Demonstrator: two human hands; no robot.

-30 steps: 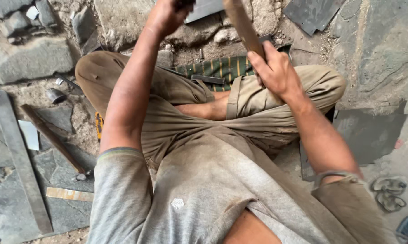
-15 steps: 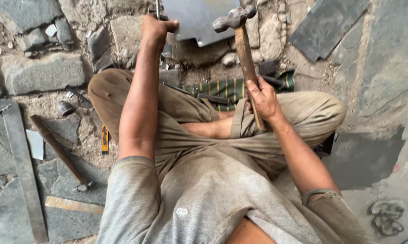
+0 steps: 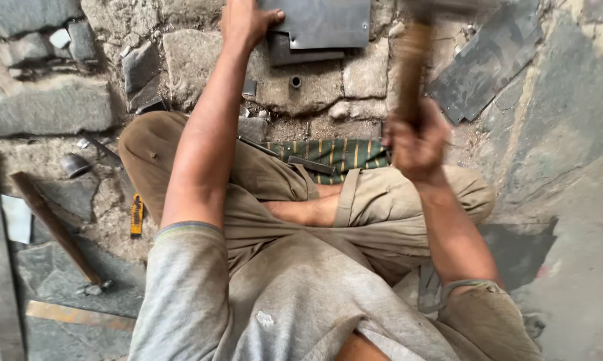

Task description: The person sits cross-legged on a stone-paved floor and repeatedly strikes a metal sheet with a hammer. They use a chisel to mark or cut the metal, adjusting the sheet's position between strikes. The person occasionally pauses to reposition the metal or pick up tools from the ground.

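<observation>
Left hand (image 3: pixel 244 23) pins grey metal sheet (image 3: pixel 321 23) on stone floor (image 3: pixel 301 87) | right hand (image 3: pixel 418 144) fingers clamped on blurred hammer handle (image 3: pixel 411 67) | risk: a mistimed blow could strike the steadying fingers.

Soft, even daylight with faint shadows; the raised hammer handle (image 3: pixel 411 67) is motion-blurred, the rest sharp

The scene is viewed from one head-worn camera, aimed steeply down and close over crossed legs (image 3: pixel 315 194); stone ground (image 3: pixel 47 107) is seen toward 12 o'clock.
</observation>
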